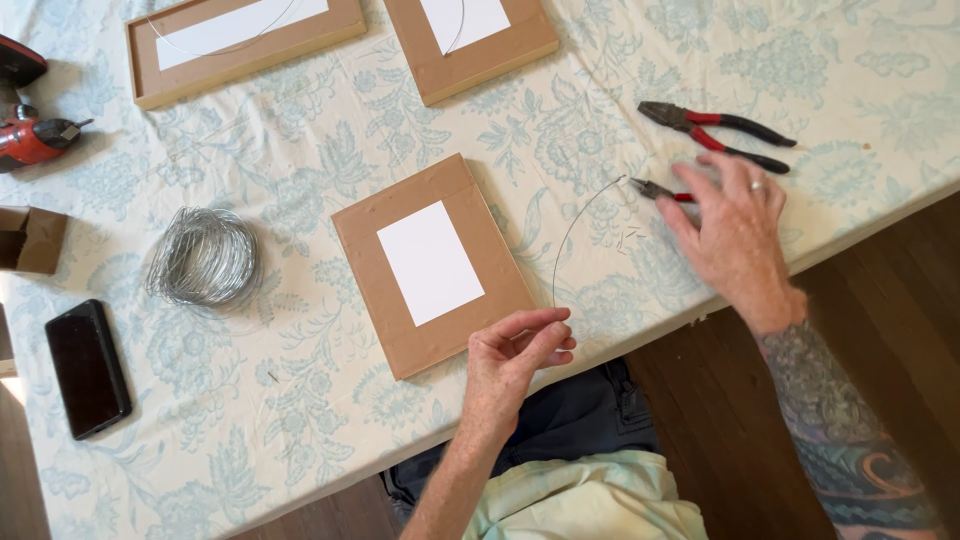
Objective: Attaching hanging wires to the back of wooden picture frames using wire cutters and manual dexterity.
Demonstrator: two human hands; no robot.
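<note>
You are pinching the near end of a thin curved wire (572, 235) between the thumb and fingers of your left hand (515, 355), just off the table's near edge; the wire is arcing up and away across the floral tablecloth (300, 180) toward the nose of the small red-handled cutters (655, 190). Your right hand (735, 235) is lying over those cutters with fingers spread and loosely curled, touching the handles; whether it is actually gripping them you cannot tell. A larger pair of red-and-black pliers (715, 135) is lying just beyond that hand, apart from it. A few tiny wire offcuts (630, 237) are lying between the wire and your right hand. A brown frame back with a white centre panel (430, 265) is lying just left of the wire; two more similar frames (245, 45) are sitting at the far edge. A coil of silver wire (205, 257), a black phone (87, 367), a small cardboard box (30, 240) and a red drill (30, 135) are lying well to the left.
</note>
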